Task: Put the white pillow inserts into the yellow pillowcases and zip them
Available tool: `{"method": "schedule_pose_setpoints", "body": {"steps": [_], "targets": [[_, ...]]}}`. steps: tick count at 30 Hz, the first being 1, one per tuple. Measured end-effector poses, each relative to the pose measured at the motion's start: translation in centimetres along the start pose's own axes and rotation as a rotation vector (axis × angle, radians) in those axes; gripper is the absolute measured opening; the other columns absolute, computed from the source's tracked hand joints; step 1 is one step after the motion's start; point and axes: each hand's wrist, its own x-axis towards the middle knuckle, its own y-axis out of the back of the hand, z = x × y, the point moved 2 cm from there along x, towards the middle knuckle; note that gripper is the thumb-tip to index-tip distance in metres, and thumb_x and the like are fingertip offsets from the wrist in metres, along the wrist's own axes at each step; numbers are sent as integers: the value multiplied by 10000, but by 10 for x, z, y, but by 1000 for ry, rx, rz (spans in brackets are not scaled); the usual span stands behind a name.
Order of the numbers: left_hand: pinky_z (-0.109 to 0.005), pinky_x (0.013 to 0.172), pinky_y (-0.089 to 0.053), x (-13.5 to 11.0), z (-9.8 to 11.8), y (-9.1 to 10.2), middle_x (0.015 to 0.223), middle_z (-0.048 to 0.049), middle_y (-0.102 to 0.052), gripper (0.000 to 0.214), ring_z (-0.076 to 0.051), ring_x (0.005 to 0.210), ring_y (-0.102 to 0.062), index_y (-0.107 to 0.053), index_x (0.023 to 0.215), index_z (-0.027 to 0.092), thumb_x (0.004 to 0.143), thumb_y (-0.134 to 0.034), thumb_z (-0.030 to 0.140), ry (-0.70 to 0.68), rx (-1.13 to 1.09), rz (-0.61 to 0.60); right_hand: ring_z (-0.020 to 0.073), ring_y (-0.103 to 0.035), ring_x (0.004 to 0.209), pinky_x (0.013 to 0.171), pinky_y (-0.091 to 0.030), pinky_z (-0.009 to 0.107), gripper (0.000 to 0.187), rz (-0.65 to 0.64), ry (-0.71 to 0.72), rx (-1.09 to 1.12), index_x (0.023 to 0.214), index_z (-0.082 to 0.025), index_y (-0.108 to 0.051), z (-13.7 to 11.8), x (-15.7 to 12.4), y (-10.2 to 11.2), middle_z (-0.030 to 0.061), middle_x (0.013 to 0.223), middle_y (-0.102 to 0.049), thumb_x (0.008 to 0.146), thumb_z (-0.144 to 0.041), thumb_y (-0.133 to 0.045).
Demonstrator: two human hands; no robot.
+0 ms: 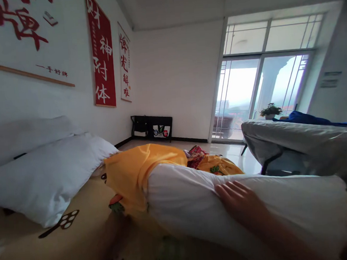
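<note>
- The right hand point(236, 201) is resting open on the pillow point(181, 200), fingers lying along its top.
- The pillow is lying lengthwise above the sheet point(86, 199), its left end sitting inside the yellow cover point(129, 176).
- Left hand: not showing; its state I cannot tell.
- A second pillow point(54, 174) is lying farther left.

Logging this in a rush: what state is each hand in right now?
Left hand: not visible, so its state cannot be told.
Right hand: laid on the white pillow touching the yellow cloth; whether it grips cannot be told.
</note>
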Motion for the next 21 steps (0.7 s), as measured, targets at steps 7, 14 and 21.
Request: {"method": "schedule_pose_setpoints", "body": {"steps": [7, 14, 21], "targets": [[-309, 683, -493, -18, 55, 17, 896, -63, -573, 216, -202, 787, -562, -558, 1041, 115, 862, -458, 180, 75, 540, 864, 158, -572, 615, 671, -390, 305, 378, -32, -182, 136, 745, -192, -565, -12, 9, -2, 19, 641, -619, 984, -410, -370], [-381, 865, -474, 116, 147, 13, 956, -103, -649, 209, -237, 951, -592, -590, 994, 141, 862, -432, 107, -264, 767, 336, 287, -590, 978, 819, -447, 431, 597, -178, -268, 111, 1225, -124, -552, -15, 33, -19, 164, 1144, -629, 926, -599, -351], [-395, 853, -487, 173, 142, 16, 1051, -137, -668, 299, -280, 1004, -610, -671, 964, 127, 856, -500, 347, 203, 890, -454, 273, -557, 1077, 895, -451, 457, 770, -405, -35, 415, 1486, -365, -244, 4, 14, -36, 72, 1307, -554, 830, -593, -574]]}}
